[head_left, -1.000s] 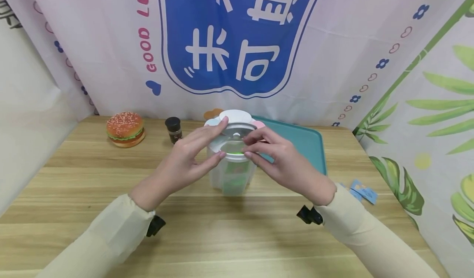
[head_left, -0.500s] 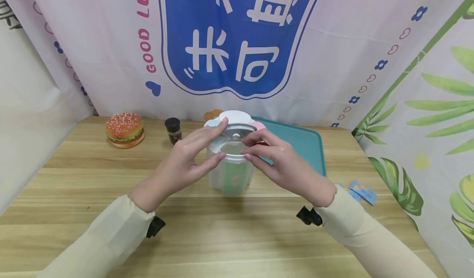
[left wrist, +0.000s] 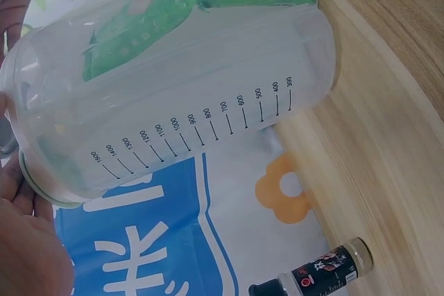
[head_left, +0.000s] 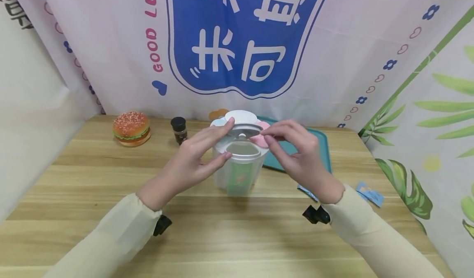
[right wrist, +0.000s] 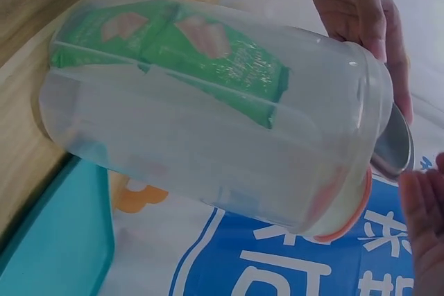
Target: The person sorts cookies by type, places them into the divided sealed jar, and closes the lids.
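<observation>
A clear plastic storage canister [head_left: 222,175] with coloured flip lids stands upright in front of me. Its near grey lid [head_left: 246,130] is raised, and green snack packets [right wrist: 215,53] lie inside the compartment. My left hand [head_left: 185,164] rests on the canister top, thumb at the front rim and straight fingers by the raised lid. Just right of that lid and over the pink lid [head_left: 262,141], my right hand [head_left: 300,148] has its fingertips close together. No packet shows in it; whether it touches the lid is unclear.
Behind the canister to the right lies a teal tray [head_left: 324,152]. Blue sachets [head_left: 370,194] are on the table at right. A toy hamburger [head_left: 131,128] and a small black-capped jar [head_left: 179,129] stand at back left. A printed cloth hangs behind the table.
The right hand has drawn back from the compartment mouth, up and to the right. A green packet sank lower into the compartment. The left hand stays in place on the canister; the view shifts slightly.
</observation>
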A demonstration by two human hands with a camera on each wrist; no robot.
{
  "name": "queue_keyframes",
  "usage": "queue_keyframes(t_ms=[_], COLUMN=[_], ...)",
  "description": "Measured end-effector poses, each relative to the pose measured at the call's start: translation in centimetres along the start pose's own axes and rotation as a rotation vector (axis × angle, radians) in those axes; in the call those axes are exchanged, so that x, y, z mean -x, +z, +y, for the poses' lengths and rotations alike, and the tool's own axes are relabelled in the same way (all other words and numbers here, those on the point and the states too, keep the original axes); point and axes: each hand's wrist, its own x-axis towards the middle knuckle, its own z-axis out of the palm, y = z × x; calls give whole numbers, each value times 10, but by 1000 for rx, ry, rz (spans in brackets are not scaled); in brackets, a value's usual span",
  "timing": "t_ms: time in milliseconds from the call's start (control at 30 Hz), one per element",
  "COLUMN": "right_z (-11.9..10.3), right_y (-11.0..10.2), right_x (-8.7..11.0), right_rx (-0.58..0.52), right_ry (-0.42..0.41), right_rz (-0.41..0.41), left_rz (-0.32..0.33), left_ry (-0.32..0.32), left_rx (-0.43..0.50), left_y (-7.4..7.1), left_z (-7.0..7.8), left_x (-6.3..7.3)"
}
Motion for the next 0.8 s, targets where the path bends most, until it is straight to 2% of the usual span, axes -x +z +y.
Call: queue_keyframes(t_ms=[67, 133, 233, 333, 400, 567, 700, 800], right_z=[2, 4, 4, 4, 5, 10, 11, 12], right_y=[-1, -2, -4, -3, -3, -1, -2, -4], right_x=[-2, -5, -7, -10, -12, -16, -17, -17], right_rx=[-8, -14, -37, -68, -99, -149, -177, -201], right_ry=[47, 122, 238, 321, 349, 391, 424, 438], right_rz=[38, 17, -87, -179, -202, -185, -184, -186], left_rz=[-4, -1, 4, 14, 20, 25, 17, 6], left_ry=[-4, 0, 10, 22, 23, -1, -49, -108], left_rx=[0, 3, 8, 14, 21, 15, -11, -6], left_y=[-1, -1, 0, 1, 1, 0, -2, -3], left_z=[0, 0, 0, 0, -1, 0, 4, 8], left_x=[0, 0, -1, 0, 1, 0, -5, -11])
